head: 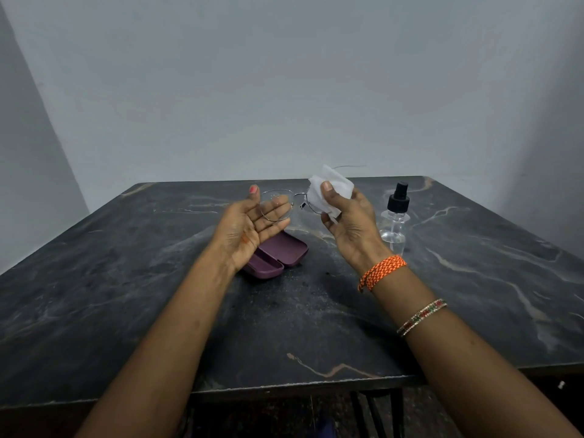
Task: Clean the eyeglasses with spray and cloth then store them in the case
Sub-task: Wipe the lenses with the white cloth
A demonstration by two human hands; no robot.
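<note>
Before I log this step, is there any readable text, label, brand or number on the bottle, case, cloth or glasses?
None can be read.
Spray bottle: clear body, black pump, no label visible.
Purple glasses case: open, plain, no print visible.
White cloth: blank.
Eyeglasses: thin metal frame, any marking too small to tell.

A dark marbled worktop [474,295] with pale veins filled the lower view. Behind its far edge rose a plain grey wall [284,90]. Beneath its near edge stood dark metal legs [379,415] over a speckled floor [278,418]. An orange thread band [382,271] and a beaded bangle [422,317] hung above the worktop.
</note>
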